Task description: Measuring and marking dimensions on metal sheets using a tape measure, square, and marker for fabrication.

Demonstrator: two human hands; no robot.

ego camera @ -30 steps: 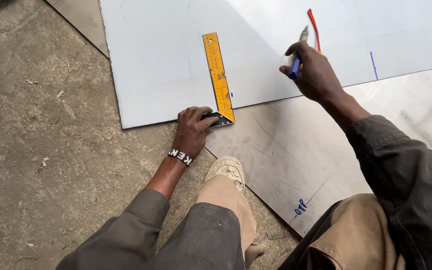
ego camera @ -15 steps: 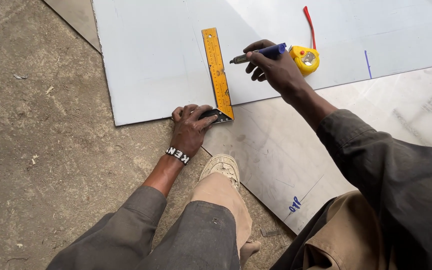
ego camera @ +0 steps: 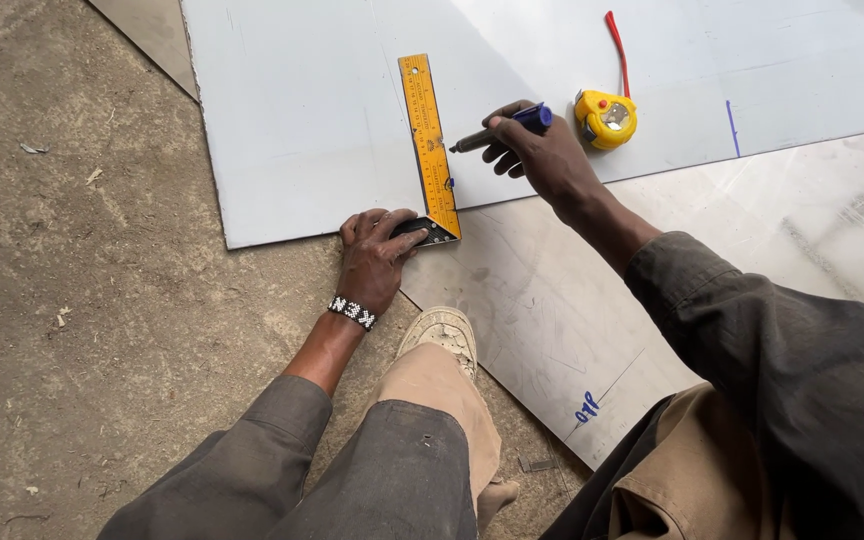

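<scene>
- Rough concrete floor (ego camera: 102, 300) carries a pale grey sheet (ego camera: 302, 120).
- Your left hand (ego camera: 377, 262) presses its fingers around the black stock of a yellow try square (ego camera: 429, 140) at the sheet's edge.
- Your right hand (ego camera: 542, 155) grips a blue marker (ego camera: 500, 128), tip beside the blade.
- Yellow tape measure (ego camera: 606, 118) lies near.

My right hand (ego camera: 542, 155) has come down and to the left across the pale sheet (ego camera: 302, 110). A second ago it was raised off to the right with the blue marker (ego camera: 500, 130) pointing upward. Now the marker lies nearly level, its tip just beside the right edge of the yellow square's blade (ego camera: 430, 140). The yellow tape measure (ego camera: 606, 118), hidden behind that hand a second ago, now shows in full to the hand's right, with its red strap (ego camera: 617, 50) trailing up the sheet.
</scene>
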